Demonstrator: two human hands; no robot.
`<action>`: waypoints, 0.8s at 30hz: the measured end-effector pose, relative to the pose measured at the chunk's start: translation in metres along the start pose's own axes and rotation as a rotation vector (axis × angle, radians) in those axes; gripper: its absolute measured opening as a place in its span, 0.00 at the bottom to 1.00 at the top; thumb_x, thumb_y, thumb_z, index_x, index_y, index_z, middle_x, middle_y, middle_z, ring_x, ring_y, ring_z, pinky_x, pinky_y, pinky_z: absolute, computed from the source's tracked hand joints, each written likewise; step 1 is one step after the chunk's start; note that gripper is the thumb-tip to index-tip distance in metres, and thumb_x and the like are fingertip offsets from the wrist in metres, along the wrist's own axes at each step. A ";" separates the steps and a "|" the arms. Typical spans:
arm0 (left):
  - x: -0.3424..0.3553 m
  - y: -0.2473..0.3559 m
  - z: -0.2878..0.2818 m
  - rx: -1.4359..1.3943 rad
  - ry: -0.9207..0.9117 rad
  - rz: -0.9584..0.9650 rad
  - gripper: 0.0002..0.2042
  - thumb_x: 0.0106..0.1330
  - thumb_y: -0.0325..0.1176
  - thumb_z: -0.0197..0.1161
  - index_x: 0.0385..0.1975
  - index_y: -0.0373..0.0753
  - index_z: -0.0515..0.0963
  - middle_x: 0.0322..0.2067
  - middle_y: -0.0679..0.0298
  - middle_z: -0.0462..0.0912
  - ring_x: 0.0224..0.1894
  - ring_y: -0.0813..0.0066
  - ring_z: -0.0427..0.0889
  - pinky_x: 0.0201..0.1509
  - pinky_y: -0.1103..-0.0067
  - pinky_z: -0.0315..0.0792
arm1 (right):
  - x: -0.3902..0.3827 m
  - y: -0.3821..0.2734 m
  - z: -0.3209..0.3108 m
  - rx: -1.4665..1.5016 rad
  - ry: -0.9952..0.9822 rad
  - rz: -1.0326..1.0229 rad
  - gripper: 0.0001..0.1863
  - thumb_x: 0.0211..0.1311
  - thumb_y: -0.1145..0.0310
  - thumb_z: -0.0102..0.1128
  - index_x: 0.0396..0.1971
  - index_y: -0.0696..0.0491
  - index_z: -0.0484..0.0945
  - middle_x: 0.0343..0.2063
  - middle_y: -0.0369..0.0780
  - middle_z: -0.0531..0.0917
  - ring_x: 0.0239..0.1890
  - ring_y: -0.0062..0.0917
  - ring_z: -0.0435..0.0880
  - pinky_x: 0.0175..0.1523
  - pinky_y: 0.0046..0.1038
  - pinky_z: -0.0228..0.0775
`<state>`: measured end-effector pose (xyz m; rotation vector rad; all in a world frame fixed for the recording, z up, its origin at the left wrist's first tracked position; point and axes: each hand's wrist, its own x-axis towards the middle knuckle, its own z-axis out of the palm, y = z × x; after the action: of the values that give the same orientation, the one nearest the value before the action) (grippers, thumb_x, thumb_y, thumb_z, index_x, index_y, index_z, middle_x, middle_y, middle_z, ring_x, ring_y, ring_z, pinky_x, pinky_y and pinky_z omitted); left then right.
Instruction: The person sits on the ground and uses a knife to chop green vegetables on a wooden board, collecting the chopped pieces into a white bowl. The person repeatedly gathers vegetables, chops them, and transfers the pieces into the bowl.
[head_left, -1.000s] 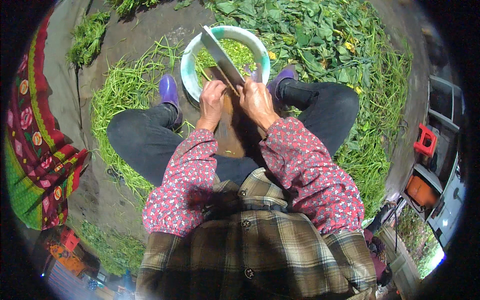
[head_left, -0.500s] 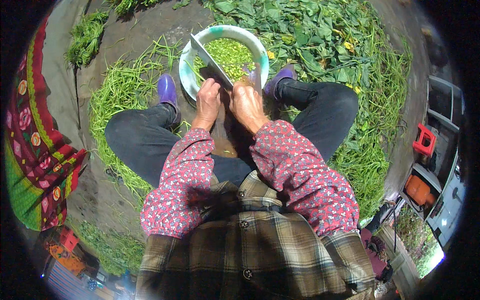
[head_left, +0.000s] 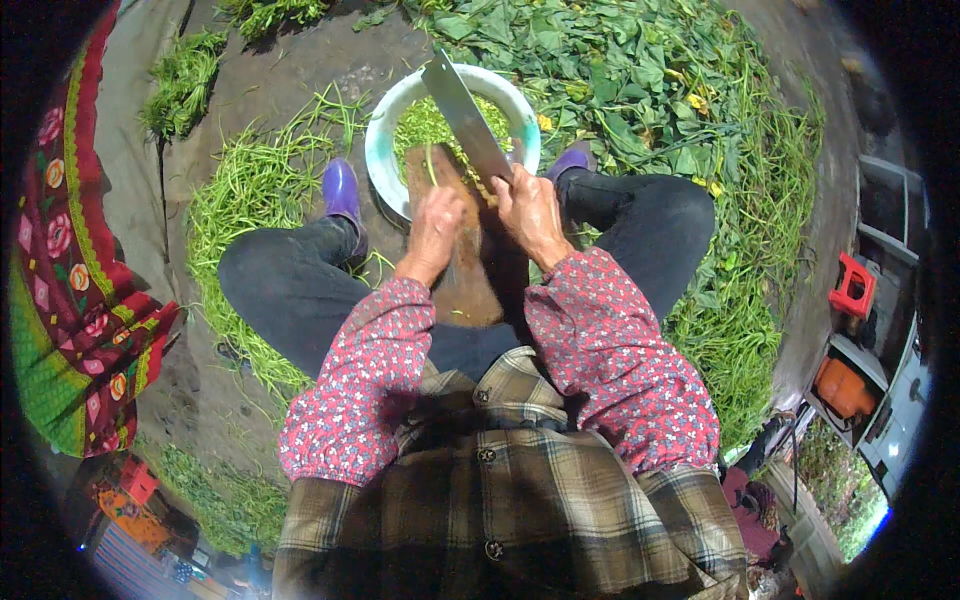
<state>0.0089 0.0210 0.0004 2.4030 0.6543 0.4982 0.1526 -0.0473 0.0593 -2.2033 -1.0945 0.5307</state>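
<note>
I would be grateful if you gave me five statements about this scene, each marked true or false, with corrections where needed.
1. The right hand grips a cleaver. True.
2. The left hand is empty. False: it holds a green stalk.
3. Chopped green pieces lie in the white-and-green basin. True.
4. The wooden board lies on the leafy pile at the upper right. False: it extends from between the person's legs to over the basin.
5. The person wears purple boots. True.
</note>
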 end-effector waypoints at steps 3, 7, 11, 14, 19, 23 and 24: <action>-0.008 0.011 -0.001 -0.052 -0.081 0.027 0.06 0.44 0.20 0.60 0.22 0.33 0.71 0.27 0.56 0.71 0.33 0.56 0.71 0.36 0.69 0.68 | 0.002 -0.005 -0.010 -0.051 -0.016 -0.081 0.08 0.52 0.72 0.57 0.31 0.59 0.72 0.17 0.53 0.74 0.24 0.49 0.76 0.24 0.39 0.66; -0.010 0.023 -0.009 -0.083 -0.097 -0.020 0.06 0.45 0.20 0.60 0.23 0.33 0.71 0.26 0.56 0.71 0.33 0.57 0.72 0.36 0.69 0.68 | 0.000 -0.003 -0.008 -0.046 -0.074 -0.140 0.10 0.51 0.73 0.56 0.35 0.56 0.71 0.17 0.52 0.75 0.23 0.48 0.76 0.24 0.41 0.66; 0.002 0.020 -0.016 -0.030 0.211 -0.226 0.05 0.49 0.24 0.60 0.24 0.35 0.71 0.27 0.56 0.71 0.31 0.55 0.72 0.34 0.67 0.67 | -0.003 -0.005 -0.010 -0.070 -0.098 -0.160 0.12 0.51 0.73 0.54 0.37 0.54 0.71 0.17 0.51 0.75 0.23 0.48 0.77 0.26 0.43 0.68; -0.001 0.013 -0.018 0.083 0.176 -0.378 0.09 0.49 0.27 0.61 0.30 0.33 0.72 0.27 0.51 0.73 0.32 0.49 0.74 0.33 0.64 0.68 | 0.000 -0.007 -0.007 -0.163 -0.134 -0.211 0.08 0.49 0.73 0.54 0.31 0.55 0.68 0.15 0.50 0.75 0.22 0.47 0.77 0.27 0.44 0.69; -0.002 0.010 -0.007 0.174 0.088 -0.460 0.08 0.48 0.26 0.57 0.29 0.32 0.72 0.28 0.50 0.74 0.31 0.47 0.74 0.33 0.61 0.69 | 0.012 -0.013 0.006 -0.229 -0.202 -0.335 0.06 0.49 0.73 0.53 0.26 0.56 0.66 0.14 0.51 0.75 0.21 0.49 0.76 0.25 0.45 0.66; 0.005 0.015 -0.011 0.193 0.086 -0.480 0.07 0.51 0.27 0.58 0.28 0.33 0.72 0.28 0.51 0.74 0.31 0.48 0.75 0.34 0.61 0.69 | 0.022 -0.009 0.019 -0.201 -0.200 -0.323 0.06 0.51 0.71 0.52 0.25 0.56 0.66 0.14 0.52 0.75 0.21 0.49 0.76 0.25 0.46 0.65; 0.005 0.014 -0.011 0.200 0.101 -0.471 0.07 0.51 0.27 0.58 0.28 0.33 0.72 0.27 0.51 0.75 0.31 0.48 0.75 0.34 0.62 0.69 | 0.024 -0.011 0.021 -0.181 -0.163 -0.306 0.07 0.54 0.69 0.53 0.25 0.57 0.68 0.15 0.52 0.75 0.21 0.50 0.75 0.25 0.46 0.65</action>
<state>0.0124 0.0191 0.0185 2.3014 1.3258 0.3658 0.1478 -0.0154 0.0490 -2.1136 -1.5889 0.4972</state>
